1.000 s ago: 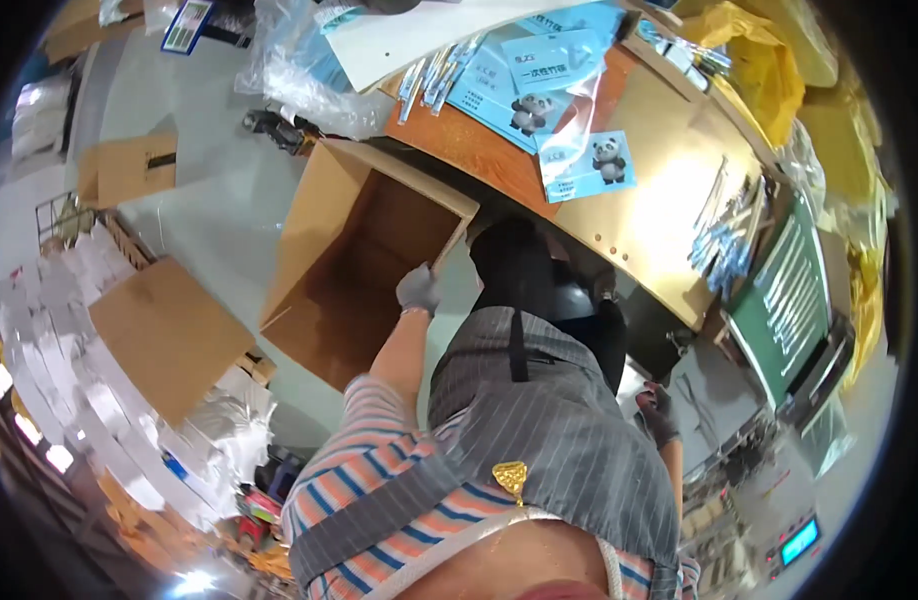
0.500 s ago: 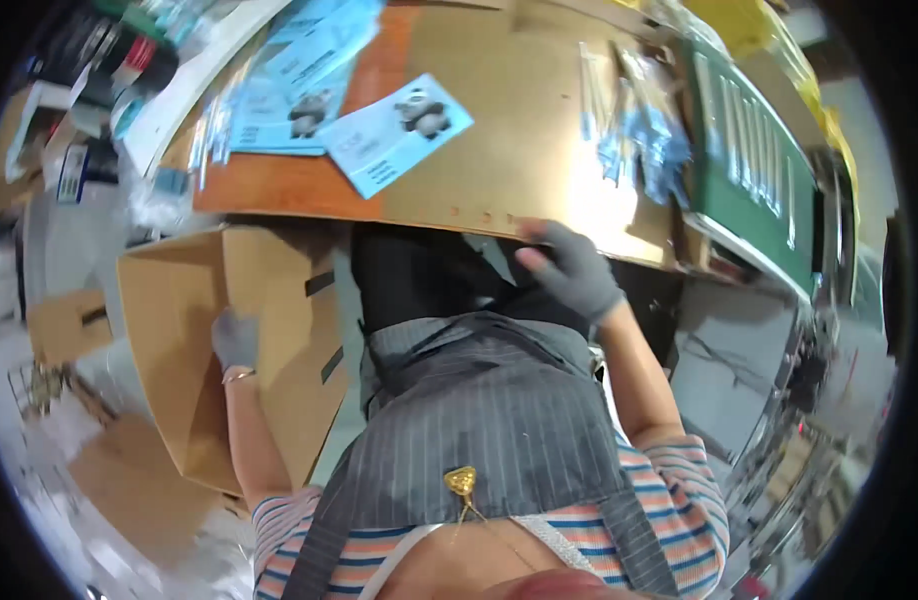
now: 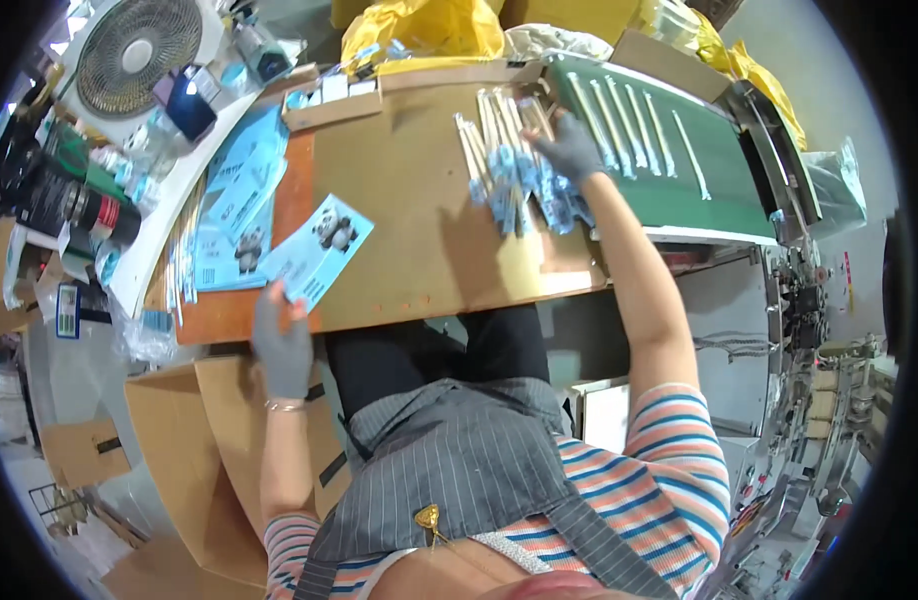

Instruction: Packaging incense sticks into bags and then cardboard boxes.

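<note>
My left hand [image 3: 282, 345], in a grey fingerless glove, is at the table's front edge. Its bare fingertips, held apart, reach the lower corner of a light-blue flat packet [image 3: 324, 245] printed with a panda; whether they press on it is unclear. A stack of similar blue packets [image 3: 234, 225] lies just left of it. My right hand [image 3: 571, 150], gloved likewise, reaches over the right side of a pile of thin pale sticks in clear wrappers with blue ends [image 3: 509, 170]. Its thumb and fingers are spread, and nothing shows gripped in them.
A green conveyor belt [image 3: 669, 195] with several wrapped sticks lies right of the brown tabletop [image 3: 399, 220]. An open cardboard box [image 3: 169, 430] stands below at the left. Behind are a small carton [image 3: 329, 105], yellow bags [image 3: 424, 30] and a fan [image 3: 139, 55].
My left hand has come up out of the cardboard box to the blue packet. My right hand has moved from the table's front edge to the wrapped sticks. The view has shifted too.
</note>
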The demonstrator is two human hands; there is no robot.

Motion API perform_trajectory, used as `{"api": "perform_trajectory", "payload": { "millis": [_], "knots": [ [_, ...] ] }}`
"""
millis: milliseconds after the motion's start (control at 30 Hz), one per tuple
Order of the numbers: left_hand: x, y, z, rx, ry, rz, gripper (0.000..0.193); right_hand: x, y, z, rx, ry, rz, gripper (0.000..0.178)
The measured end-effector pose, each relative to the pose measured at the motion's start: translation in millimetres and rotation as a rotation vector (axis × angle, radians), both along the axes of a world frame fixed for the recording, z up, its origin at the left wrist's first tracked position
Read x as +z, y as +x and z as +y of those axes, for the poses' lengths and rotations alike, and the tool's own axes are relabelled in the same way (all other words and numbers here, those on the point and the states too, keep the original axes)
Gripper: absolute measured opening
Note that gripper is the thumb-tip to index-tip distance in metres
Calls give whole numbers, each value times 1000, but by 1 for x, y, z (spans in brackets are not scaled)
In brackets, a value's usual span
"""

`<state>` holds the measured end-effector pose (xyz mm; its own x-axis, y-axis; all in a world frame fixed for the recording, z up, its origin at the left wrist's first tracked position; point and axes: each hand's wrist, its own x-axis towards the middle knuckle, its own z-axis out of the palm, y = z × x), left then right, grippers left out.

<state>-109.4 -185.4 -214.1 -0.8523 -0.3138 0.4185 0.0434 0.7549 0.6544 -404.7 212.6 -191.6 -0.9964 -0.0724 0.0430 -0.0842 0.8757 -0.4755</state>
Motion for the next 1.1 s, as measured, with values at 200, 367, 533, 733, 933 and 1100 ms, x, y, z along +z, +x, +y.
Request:
{"api": "perform_trajectory", "payload": {
  "millis": [200,367,533,733,933,1100],
  "knots": [
    [-28,-157,70,-309,128,-94,34,38,-45,33,-215,95,506,69],
    [-74,-266,122,-308,153,-361,66,14,-43,240,-752,101,24,71],
    [-80,-318,187,-170,262,-354,80,-28,-36,68,-52,271,182,62],
    [-93,-326,238,-176,305,-290,71,-48,-52,-41,-317,-6,-80,90],
    [-64,-309,221,-142,578,-380,70,-68,-37,-68,-247,-63,-273,80],
    [-66,-312,182,18,445,-494,79,-64,-34,-39,-508,-370,-317,86]
  ]
}}
